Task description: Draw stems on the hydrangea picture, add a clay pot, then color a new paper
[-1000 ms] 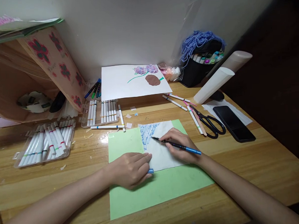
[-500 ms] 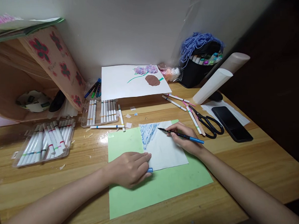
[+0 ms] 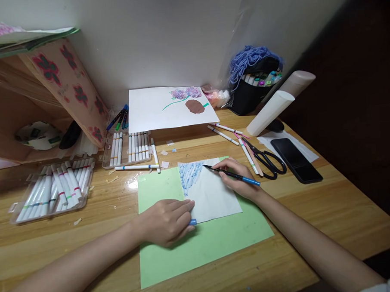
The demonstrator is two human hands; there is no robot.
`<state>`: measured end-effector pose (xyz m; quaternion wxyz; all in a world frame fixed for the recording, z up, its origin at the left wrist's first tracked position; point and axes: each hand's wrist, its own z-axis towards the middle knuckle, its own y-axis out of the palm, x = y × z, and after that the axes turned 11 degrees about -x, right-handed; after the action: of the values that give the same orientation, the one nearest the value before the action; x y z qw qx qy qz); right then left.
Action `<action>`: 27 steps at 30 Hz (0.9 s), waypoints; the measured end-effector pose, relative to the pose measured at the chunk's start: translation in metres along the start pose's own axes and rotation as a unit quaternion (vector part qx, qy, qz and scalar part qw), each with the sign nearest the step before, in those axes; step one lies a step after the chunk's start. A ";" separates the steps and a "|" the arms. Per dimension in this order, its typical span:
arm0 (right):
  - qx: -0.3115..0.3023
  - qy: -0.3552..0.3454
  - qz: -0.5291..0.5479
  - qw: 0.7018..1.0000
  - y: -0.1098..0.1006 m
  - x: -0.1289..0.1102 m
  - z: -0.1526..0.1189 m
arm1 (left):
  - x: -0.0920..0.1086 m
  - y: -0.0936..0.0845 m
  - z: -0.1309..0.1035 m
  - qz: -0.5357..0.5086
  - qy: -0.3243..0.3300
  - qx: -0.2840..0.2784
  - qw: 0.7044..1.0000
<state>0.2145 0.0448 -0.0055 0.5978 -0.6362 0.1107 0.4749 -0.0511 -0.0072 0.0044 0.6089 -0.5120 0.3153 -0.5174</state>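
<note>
Centre of frame, hands apart: right hand pinches a black marker over white paper; left hand steadies its left edge, blue cap in grasp. Paper looks loose on green sheet; lifting that left hand could let it skew, straying the strokes.

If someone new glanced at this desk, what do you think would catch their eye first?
Most likely the bright green sheet at the front centre, bearing a smaller white sheet with blue streaks at its upper left, near the tip of the pen in the right hand. After that, perhaps the tangled blue yarn atop the black holder at the back right.
</note>
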 end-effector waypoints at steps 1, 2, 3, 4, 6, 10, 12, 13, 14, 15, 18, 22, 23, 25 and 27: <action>-0.002 0.001 0.003 1.000 -0.001 0.001 0.000 | 0.000 0.000 0.000 0.000 0.001 -0.002 1.000; -0.002 0.004 0.005 1.000 -0.002 0.002 0.000 | 0.000 0.000 0.000 -0.001 0.002 -0.003 1.000; 0.005 0.012 0.005 1.000 -0.002 0.003 0.000 | 0.000 0.000 0.000 -0.001 0.003 -0.003 1.000; 0.016 0.022 0.005 1.000 -0.003 0.004 0.000 | 0.000 0.000 0.000 -0.002 0.004 -0.003 1.000; 0.027 0.037 0.008 0.999 -0.003 0.006 0.000 | 0.000 0.000 0.000 -0.002 0.003 -0.004 1.000; 0.019 0.049 0.037 0.998 -0.003 0.010 0.000 | 0.000 0.000 -0.001 -0.003 0.000 -0.009 1.000; 0.040 0.060 0.055 0.996 -0.003 0.012 0.000 | 0.000 -0.001 -0.001 -0.005 -0.003 -0.014 1.000; 0.040 0.057 0.059 0.996 -0.004 0.012 0.000 | 0.000 -0.001 -0.001 -0.007 -0.004 -0.017 1.000; 0.029 0.050 0.059 0.997 -0.004 0.012 0.000 | 0.001 -0.001 -0.001 -0.010 -0.004 -0.019 1.000; 0.015 0.043 0.058 0.997 -0.004 0.012 0.000 | 0.001 -0.001 -0.001 -0.013 -0.004 -0.021 1.000; 0.024 0.050 0.049 0.997 -0.005 0.011 0.000 | 0.001 -0.001 -0.001 -0.027 -0.001 -0.021 0.999; 0.049 0.026 0.102 0.993 -0.002 0.002 -0.003 | -0.003 -0.003 -0.001 -0.114 -0.069 0.001 0.991; 0.027 0.004 0.136 0.990 0.000 -0.003 -0.004 | -0.005 -0.004 -0.001 -0.137 -0.117 0.011 0.984; -0.028 -0.034 0.205 0.978 0.005 -0.016 -0.006 | -0.009 -0.006 0.000 -0.158 -0.220 0.032 0.962; -0.071 -0.051 0.251 0.964 0.011 -0.028 -0.008 | -0.013 -0.005 0.001 -0.151 -0.284 0.043 0.946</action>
<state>0.1958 0.0225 0.0067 0.4175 -0.6041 0.2023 0.6479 -0.0555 0.0053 0.0079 0.6093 -0.6528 0.0264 -0.4494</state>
